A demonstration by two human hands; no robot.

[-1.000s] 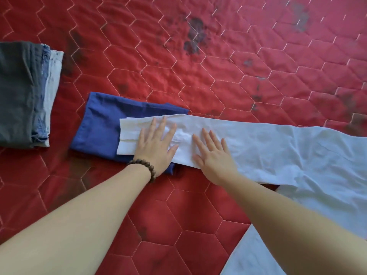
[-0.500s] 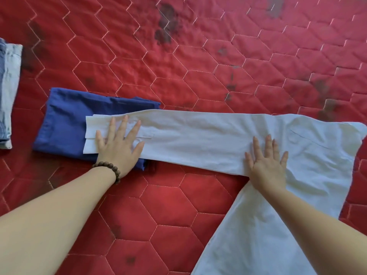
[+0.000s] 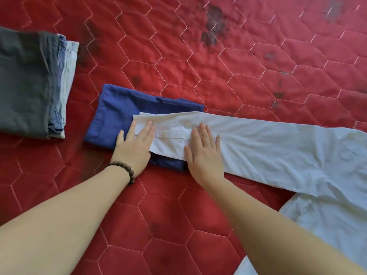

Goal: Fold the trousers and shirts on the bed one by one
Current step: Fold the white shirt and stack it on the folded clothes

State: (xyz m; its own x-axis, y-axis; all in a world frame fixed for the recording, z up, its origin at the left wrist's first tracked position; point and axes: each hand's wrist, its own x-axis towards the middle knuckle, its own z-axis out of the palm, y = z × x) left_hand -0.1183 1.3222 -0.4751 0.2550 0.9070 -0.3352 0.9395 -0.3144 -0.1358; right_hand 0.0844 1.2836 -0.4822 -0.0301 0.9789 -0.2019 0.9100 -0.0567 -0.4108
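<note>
Stretching from the cuff near the bed's left side toward its right edge, the white shirt's sleeve [image 3: 258, 141] is laid with its long axis across the red quilted bed [image 3: 178, 56], its cuff end resting on a folded blue garment [image 3: 115, 118]. The cuff is pressed by the left hand [image 3: 135, 147], fingers straight and flat; just beside it, the sleeve is flattened by the right hand [image 3: 204, 153], likewise fully spread, nothing being gripped. A fold toward the shirt's body at the right is judged likely.
</note>
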